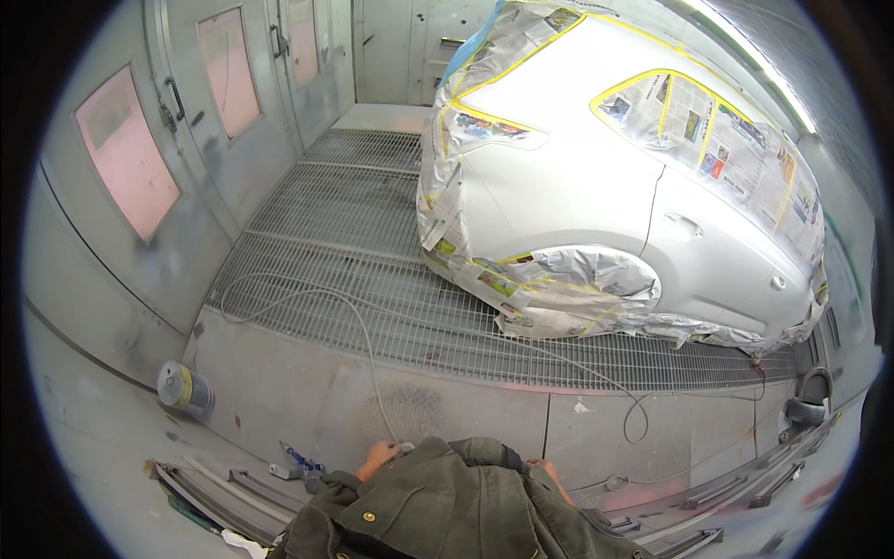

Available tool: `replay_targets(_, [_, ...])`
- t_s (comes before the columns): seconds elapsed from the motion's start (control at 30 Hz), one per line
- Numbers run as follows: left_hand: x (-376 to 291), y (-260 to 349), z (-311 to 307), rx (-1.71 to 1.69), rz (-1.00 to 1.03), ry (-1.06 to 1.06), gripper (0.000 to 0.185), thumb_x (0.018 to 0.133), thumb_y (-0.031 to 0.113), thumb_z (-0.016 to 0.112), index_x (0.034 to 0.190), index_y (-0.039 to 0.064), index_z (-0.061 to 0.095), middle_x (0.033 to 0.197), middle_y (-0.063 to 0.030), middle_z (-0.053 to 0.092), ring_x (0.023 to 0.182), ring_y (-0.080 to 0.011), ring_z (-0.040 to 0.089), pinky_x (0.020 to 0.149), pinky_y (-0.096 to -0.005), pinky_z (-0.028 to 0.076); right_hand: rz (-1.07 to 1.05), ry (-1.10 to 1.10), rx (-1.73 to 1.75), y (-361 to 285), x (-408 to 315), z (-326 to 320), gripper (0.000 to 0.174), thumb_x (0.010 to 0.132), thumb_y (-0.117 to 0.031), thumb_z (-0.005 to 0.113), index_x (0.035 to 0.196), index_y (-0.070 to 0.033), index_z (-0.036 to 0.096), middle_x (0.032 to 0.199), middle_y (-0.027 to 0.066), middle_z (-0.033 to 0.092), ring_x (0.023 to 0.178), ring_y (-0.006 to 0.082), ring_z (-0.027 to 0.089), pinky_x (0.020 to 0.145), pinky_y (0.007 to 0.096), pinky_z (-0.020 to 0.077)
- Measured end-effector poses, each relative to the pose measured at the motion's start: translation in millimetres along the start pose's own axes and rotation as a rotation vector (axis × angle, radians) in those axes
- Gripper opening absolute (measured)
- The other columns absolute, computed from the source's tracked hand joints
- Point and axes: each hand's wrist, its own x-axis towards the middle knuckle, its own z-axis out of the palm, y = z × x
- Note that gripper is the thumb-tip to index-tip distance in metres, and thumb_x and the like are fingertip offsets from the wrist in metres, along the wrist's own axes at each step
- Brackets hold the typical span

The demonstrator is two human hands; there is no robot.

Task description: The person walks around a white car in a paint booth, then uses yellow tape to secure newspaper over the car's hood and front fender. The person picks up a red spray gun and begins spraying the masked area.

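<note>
My left hand (379,458) shows at the lower middle, beyond the jacket's edge, at the end of a thin grey hose (370,349); its fingers are partly hidden, and a small round fitting (407,446) lies beside them. My right hand (547,469) shows only in part past the jacket, its fingers mostly hidden. Left of the hands sits a blue spray gun (302,459) with a cup. Farther off stands a white car body (573,189), its windows, wheel arch and lower edge masked with newspaper (733,150) and yellow tape (517,59).
A floor grating (328,202) runs beneath and beside the car. Metal stands (216,499) lie at the lower left, more at the lower right. A metal can (185,386) stands by the left wall. Hose loops (635,419) cross the floor. A tyre (807,410) lies at right.
</note>
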Motion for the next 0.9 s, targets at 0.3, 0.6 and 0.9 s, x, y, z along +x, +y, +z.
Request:
replay_targets(0.3, [-1.9,5.6,0.9,-0.027,-0.024,-0.007,0.042,0.081,0.043,0.058,0.101,0.009,0.072,0.096,-0.0180,0.069,0.091,-0.0365,0.066,0.082,-0.0440,0.051,0.011,-0.010,-0.026,-5.5,7.2,-2.6,0.039,0.082,-0.036,0.064,0.106,-0.007,0.070,0.095,0.0179,0.071,0.089,0.0289,0.069,0.079,0.0361,0.0528])
replay_targets(0.6, [-0.1,10.3,-1.4,-0.014,-0.052,-0.024,0.044,0.082,0.041,0.057,0.106,0.006,0.070,0.102,-0.0177,0.069,0.096,-0.0366,0.065,0.084,-0.0429,0.050,0.047,-0.030,0.008,-11.5,8.3,-7.1,0.038,0.081,-0.035,0.064,0.105,-0.006,0.071,0.097,0.0184,0.070,0.093,0.0303,0.068,0.083,0.0366,0.0518])
replay_targets(0.9, [-0.3,7.8,-13.2,-0.022,-0.071,-0.023,0.041,0.081,0.044,0.058,0.103,0.012,0.072,0.099,-0.0150,0.070,0.095,-0.0339,0.066,0.084,-0.0423,0.050,0.088,-0.042,-0.009,-22.4,12.8,2.0,0.037,0.080,-0.037,0.064,0.103,-0.009,0.072,0.097,0.0169,0.070,0.094,0.0311,0.067,0.083,0.0375,0.0517])
